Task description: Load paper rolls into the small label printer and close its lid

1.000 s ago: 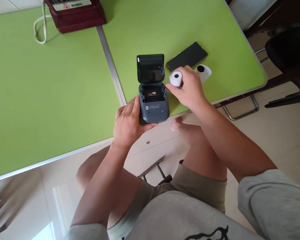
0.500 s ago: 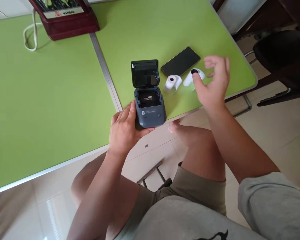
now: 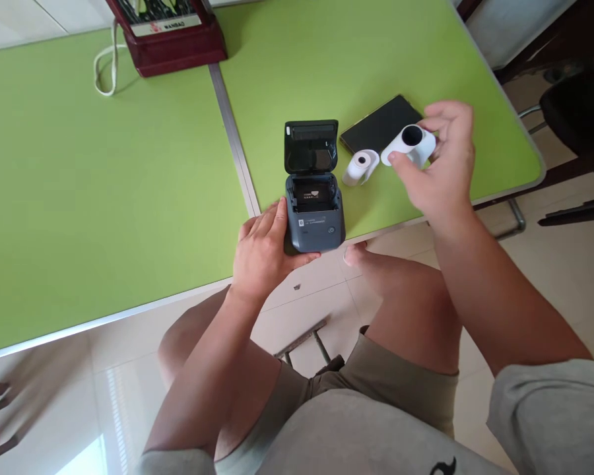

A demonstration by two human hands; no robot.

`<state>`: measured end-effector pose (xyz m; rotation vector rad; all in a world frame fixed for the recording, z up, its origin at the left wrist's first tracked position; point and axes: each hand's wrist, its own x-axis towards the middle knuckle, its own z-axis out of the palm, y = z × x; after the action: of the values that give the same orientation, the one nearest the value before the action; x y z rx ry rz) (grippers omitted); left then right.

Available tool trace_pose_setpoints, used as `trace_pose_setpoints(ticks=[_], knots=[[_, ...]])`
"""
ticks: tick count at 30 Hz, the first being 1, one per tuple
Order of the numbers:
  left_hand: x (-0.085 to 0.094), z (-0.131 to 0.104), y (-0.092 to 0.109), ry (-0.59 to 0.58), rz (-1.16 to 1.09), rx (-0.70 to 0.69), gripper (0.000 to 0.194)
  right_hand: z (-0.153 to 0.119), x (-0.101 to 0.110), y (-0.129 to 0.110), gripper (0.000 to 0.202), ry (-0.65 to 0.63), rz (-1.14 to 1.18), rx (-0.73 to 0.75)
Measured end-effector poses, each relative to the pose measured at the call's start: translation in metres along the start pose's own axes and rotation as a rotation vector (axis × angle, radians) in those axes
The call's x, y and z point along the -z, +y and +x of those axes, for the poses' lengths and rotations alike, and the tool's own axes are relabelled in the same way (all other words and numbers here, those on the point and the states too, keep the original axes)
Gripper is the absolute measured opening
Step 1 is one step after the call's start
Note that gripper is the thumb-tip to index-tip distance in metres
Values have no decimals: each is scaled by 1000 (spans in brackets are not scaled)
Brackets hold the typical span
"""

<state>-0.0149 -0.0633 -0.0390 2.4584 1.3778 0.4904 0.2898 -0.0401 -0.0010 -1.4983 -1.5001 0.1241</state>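
Note:
A dark blue-grey label printer [image 3: 315, 231] stands at the table's front edge with its lid [image 3: 311, 146] tipped up and the paper bay showing. My left hand [image 3: 264, 247] wraps around its left side and front bottom edge. Off to the right, my right hand [image 3: 443, 165] grips a white label roll [image 3: 396, 153] between thumb and fingers, the dark hollow core facing up. A second white paper roll [image 3: 357, 170], with a smaller core and a loose curled end, rests on the table between the printer and my right hand.
A black smartphone [image 3: 381, 126] lies flat behind the two rolls. Farther back left stands a dark red framed appliance [image 3: 178, 53] with a white cord [image 3: 113, 66]. A metal seam [image 3: 235, 135] crosses the green table [image 3: 129, 185]. At right is a dark chair [image 3: 579, 112].
My right hand has closed on the larger-cored roll and raised it from the table. The left hand stays on the printer. The whole view has shifted slightly.

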Motion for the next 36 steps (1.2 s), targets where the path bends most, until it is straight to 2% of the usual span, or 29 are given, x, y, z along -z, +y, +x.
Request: trace_pose_setpoints(ticks=[3, 4, 6, 9, 14, 21, 24, 29, 32, 33, 36], knots=[[0, -1, 0, -3, -2, -4, 108, -1, -7, -50, 30, -219, 7, 205], [0, -1, 0, -3, -3, -5, 108, -2, -12, -62, 30, -313, -22, 263], [1, -1, 2, -3, -6, -10, 106, -1, -25, -74, 37, -449, -94, 328], [2, -1, 5, -6, -8, -18, 105, 1, -44, -71, 47, -525, -197, 342], [1, 0, 7, -9, -15, -10, 104, -1, -56, -59, 45, -534, -238, 331], [1, 1, 8, -24, -6, 1, 110, -4, -55, -57, 6, -526, -200, 328], [3, 0, 10, -18, 1, -10, 108, -15, -48, -63, 12, -473, -157, 355], [7, -2, 12, -26, 42, -54, 76, -27, -33, -66, 17, -431, -38, 388], [7, -2, 11, -39, 56, -61, 70, -11, -32, -62, 16, -319, -70, 241], [7, -2, 11, -43, 59, -63, 69, -4, -33, -61, 22, -300, -99, 181], [7, -1, 10, -55, 61, -66, 67, 14, -39, -62, 45, -348, -143, 74]])
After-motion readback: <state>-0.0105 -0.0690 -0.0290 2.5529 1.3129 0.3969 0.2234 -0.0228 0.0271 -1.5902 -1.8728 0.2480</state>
